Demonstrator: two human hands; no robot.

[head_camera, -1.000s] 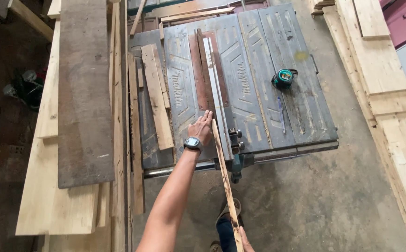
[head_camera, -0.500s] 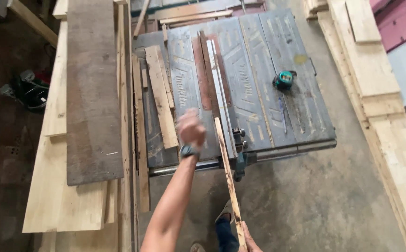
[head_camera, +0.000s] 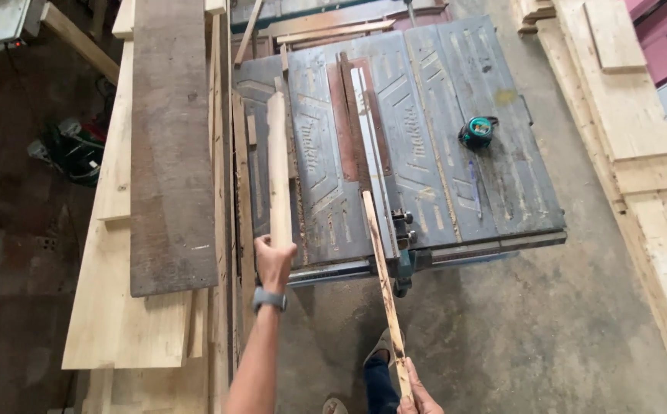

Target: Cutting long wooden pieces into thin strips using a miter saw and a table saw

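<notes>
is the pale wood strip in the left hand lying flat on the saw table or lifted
Lifted: the left hand grips the pale strip at its near end, over the saw table.

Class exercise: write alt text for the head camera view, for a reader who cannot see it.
Seen from above, a person's left hand grips a pale wooden board over a grey table saw, while the right hand holds a thin wood strip that reaches onto the saw top. A teal tape measure lies on the saw, and long planks are stacked to the left.
</notes>
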